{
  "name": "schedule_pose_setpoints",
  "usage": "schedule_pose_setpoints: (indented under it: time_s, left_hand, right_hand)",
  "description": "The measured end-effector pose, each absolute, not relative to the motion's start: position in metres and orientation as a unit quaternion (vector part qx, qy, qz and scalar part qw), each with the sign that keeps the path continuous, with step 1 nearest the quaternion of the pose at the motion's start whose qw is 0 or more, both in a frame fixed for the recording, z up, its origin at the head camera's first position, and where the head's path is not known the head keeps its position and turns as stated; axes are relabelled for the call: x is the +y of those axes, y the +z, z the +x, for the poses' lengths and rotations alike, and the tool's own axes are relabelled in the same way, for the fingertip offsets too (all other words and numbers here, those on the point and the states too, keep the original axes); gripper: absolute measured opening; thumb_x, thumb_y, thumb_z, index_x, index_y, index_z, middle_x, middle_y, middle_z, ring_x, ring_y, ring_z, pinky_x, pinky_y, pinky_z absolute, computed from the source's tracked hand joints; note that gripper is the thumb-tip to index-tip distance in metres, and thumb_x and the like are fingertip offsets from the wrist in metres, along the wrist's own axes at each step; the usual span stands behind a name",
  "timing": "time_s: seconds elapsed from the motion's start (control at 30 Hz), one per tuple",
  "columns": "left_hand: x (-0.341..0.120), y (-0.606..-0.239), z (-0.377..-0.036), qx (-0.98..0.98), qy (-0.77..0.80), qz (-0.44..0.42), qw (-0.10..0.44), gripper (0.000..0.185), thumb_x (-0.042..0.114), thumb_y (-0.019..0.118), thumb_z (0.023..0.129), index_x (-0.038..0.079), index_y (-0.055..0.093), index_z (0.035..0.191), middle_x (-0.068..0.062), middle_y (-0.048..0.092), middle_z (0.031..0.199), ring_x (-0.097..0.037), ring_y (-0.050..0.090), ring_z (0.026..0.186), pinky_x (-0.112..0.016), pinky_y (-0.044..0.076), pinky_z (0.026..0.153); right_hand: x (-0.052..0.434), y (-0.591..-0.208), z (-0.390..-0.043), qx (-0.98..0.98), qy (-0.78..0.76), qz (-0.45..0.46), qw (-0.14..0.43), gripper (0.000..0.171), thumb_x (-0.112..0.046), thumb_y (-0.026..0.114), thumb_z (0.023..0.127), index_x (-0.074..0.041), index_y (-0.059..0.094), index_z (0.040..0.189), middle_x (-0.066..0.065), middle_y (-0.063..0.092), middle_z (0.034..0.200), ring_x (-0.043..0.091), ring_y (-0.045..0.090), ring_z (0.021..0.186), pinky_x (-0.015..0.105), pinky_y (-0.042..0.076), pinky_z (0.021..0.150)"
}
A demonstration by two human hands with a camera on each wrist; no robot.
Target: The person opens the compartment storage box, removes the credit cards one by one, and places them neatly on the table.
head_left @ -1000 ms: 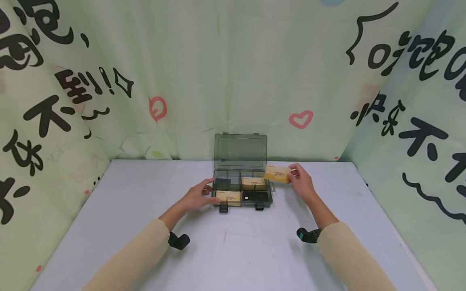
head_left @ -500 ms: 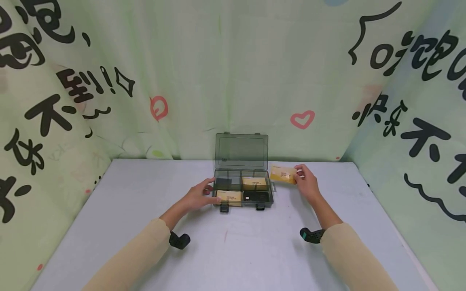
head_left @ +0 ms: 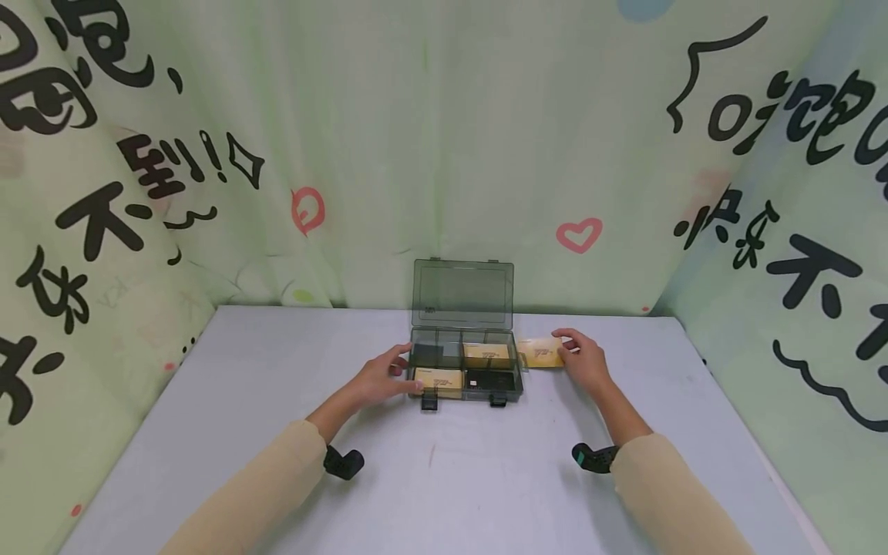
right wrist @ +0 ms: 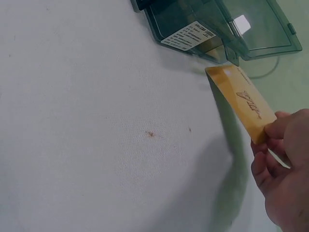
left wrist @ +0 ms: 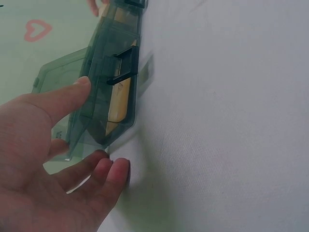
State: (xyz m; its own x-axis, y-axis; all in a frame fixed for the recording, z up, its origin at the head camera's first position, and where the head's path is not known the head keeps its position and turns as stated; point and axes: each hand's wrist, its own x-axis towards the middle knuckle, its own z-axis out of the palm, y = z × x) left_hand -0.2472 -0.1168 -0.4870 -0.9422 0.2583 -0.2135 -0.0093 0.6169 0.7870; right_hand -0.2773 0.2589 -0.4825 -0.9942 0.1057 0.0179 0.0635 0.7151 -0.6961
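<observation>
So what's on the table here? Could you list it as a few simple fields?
surface: grey table
box: clear dark box, lid up, with compartments
inside: two yellow cards, at least one dark item
left hand: fingers straight, touching the box's left end
right hand: pinches a yellow card just right of the box
backdrop: green printed cloth

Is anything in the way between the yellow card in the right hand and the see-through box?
Only the box's own side. The right hand holds the yellow card just outside the right wall of the open box. The lid stands up at the back, so the top is open. Nothing else lies between them.
</observation>
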Motion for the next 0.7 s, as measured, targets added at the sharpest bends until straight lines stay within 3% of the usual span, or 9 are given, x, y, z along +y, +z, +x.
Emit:
schedule_pose_setpoints:
  time_s: [0.2, 0.4, 0.7]
  left_hand:
    - [-0.116, -0.488, -0.247, 0.885, 0.434, 0.072, 0.154, 0.081, 0.034, 0.075, 0.084, 0.025, 0.031, 0.152, -0.008, 0.057, 0.134, -0.028, 0.052, 0.125, -0.049, 0.046, 0.099]
    - [-0.117, -0.487, -0.246, 0.883, 0.437, 0.073, 0.155, 0.081, 0.034, 0.075, 0.084, 0.023, 0.032, 0.152, -0.008, 0.057, 0.133, -0.027, 0.053, 0.124, -0.048, 0.046, 0.099]
    - [-0.117, -0.488, -0.247, 0.884, 0.435, 0.074, 0.153, 0.081, 0.035, 0.075, 0.084, 0.024, 0.032, 0.152, -0.007, 0.057, 0.133, -0.027, 0.053, 0.124, -0.048, 0.046, 0.099]
  right_hand:
    - [0.257, -0.486, -0.276, -0.935, 0.354, -0.026, 0.014, 0.034, -0.003, 0.056, 0.092, -0.005, 0.06, 0.126, 0.023, 0.059, 0.11, 0.034, 0.058, 0.098, 0.036, 0.048, 0.078]
    - [0.257, -0.493, -0.279, -0.944, 0.329, -0.01, 0.022, 0.035, 0.001, 0.059, 0.089, -0.003, 0.059, 0.123, 0.019, 0.057, 0.099, 0.029, 0.057, 0.087, 0.032, 0.045, 0.073]
    - [0.254, -0.493, -0.281, -0.951, 0.307, -0.006, 0.02, 0.036, 0.002, 0.06, 0.087, -0.002, 0.059, 0.122, 0.017, 0.057, 0.092, 0.028, 0.053, 0.086, 0.034, 0.04, 0.073]
